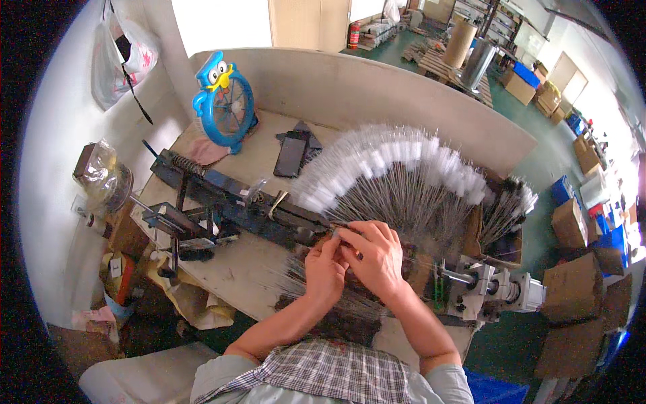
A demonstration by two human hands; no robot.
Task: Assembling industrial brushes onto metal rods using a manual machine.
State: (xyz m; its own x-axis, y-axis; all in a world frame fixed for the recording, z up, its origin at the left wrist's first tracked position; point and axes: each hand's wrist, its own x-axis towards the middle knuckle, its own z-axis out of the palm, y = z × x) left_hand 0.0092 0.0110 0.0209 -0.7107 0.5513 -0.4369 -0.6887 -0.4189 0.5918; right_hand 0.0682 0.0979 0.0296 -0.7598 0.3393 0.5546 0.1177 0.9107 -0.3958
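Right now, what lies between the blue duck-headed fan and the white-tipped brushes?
In the head view, a black phone and a dark grey item lie between the fan and brushes.

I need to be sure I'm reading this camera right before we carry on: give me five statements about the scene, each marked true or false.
1. The left hand and right hand are close together. True.
2. Both hands are gloved. False: they are bare.
3. The blue fan stands to the right of the black phone. False: the blue fan is to the left of the black phone.
4. White-bristled wire brushes spread out beyond the hands. True.
5. A plastic bag hangs at the left side of the view. True.
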